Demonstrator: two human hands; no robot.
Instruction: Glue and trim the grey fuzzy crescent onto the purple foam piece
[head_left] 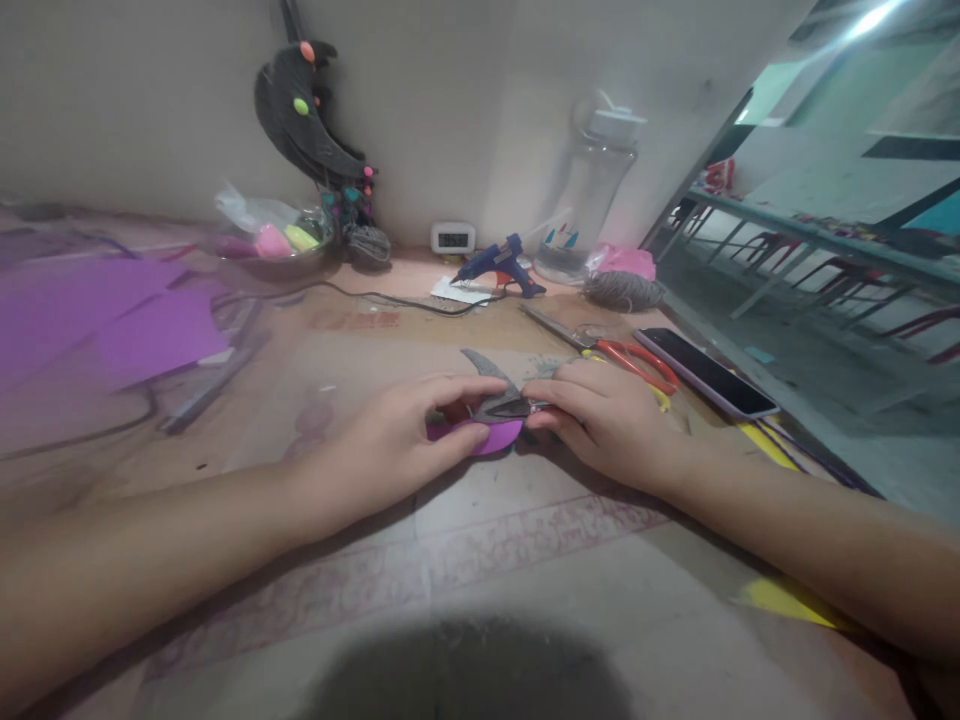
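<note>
Forearms [165, 550] reach across the worktop, small grey piece between the hands

Head view: near the middle of the worktop [480, 590], the left hand [405, 425] pinches a curved grey piece [487, 372] between thumb and fingers, the thumb also lying against a purple piece [504, 437] beneath it. The right hand [611, 415] has its fingertips drawn close together at the grey piece's right end; whether they grip it or something small beside it, I cannot tell.

As for progress, the grey piece seems already shaped, with a pointed tip, and the purple one already has a rounded edge. Whether the two are joined cannot be seen; with both hands on them, I judge the handwork unfinished. Scissors [637, 362] lie just beyond the right hand, a phone [705, 370] along the right edge. Toward the back edge sits a blue glue gun [495, 262], out of either hand. Purple sheets [172, 320] spread at the left.
</note>
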